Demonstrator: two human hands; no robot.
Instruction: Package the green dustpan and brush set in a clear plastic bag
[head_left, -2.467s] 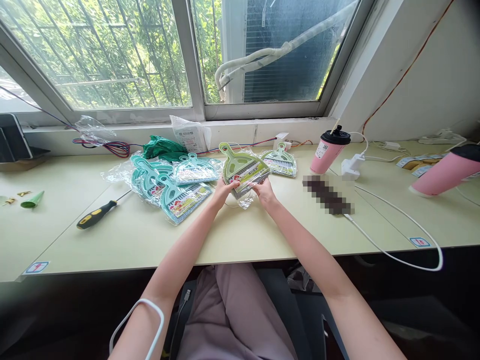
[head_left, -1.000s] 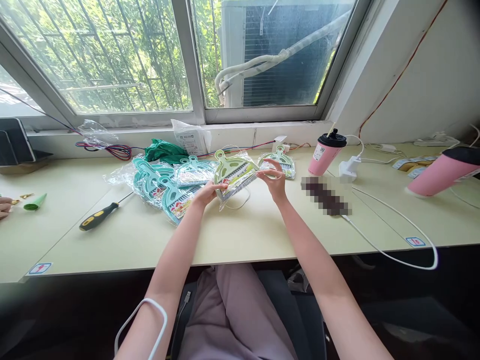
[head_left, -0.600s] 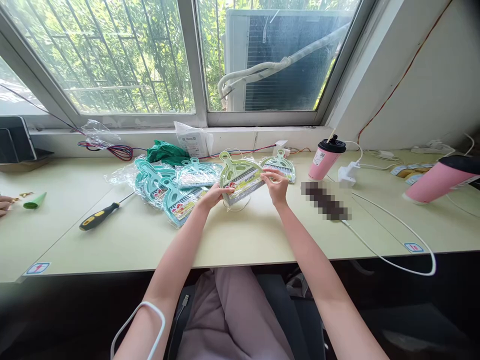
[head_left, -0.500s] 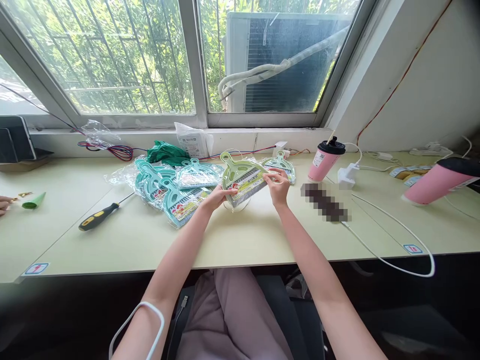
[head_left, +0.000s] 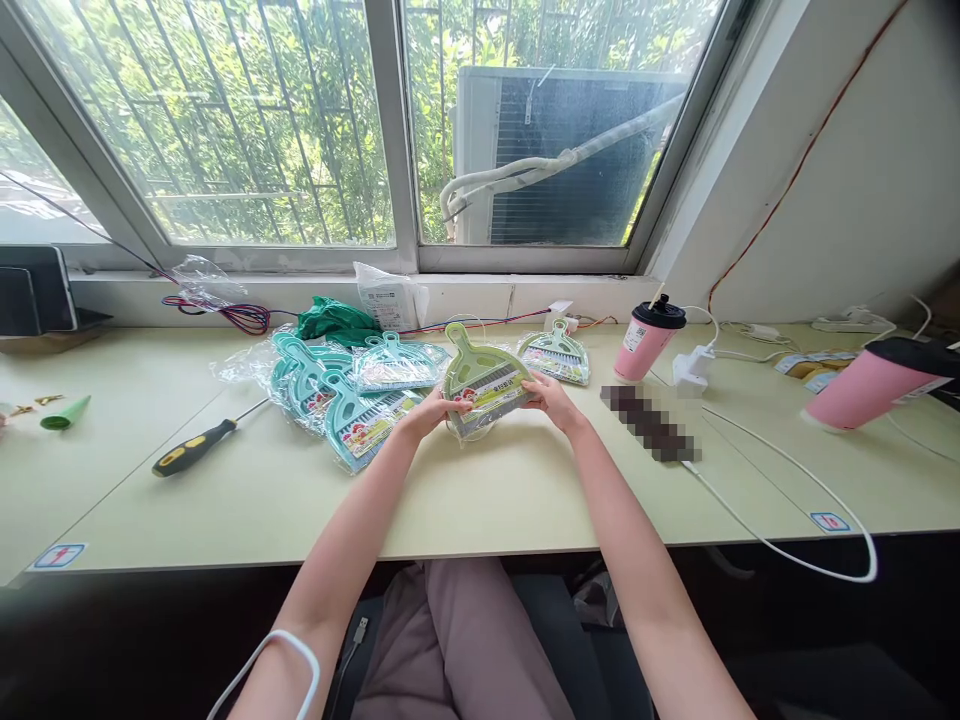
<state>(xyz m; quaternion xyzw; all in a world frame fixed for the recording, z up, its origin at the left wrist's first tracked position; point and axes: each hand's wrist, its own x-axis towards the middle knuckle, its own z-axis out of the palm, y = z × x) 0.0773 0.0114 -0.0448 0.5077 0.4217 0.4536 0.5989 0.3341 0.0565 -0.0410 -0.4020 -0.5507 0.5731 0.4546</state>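
A green dustpan and brush set (head_left: 486, 380) in clear wrap is held up between both hands, its handle tilted up and to the left. My left hand (head_left: 431, 412) is closed on its lower left edge, thumb over the printed label. Its right edge is gripped by my right hand (head_left: 549, 396). Several wrapped blue-green sets (head_left: 367, 415) lie in a pile left of my hands. Another wrapped set (head_left: 556, 352) lies just behind my right hand.
A screwdriver (head_left: 195, 448) and a green cone (head_left: 66, 413) lie at the left. Pink cups (head_left: 645, 345) stand or lean at the right, near a white charger (head_left: 691, 368) and a looped white cable (head_left: 795, 574). Green plastic (head_left: 337, 320) lies near the window.
My right hand has shifted its grip down to the set's right edge. The held set is slightly less tilted. The view has tipped up a little.
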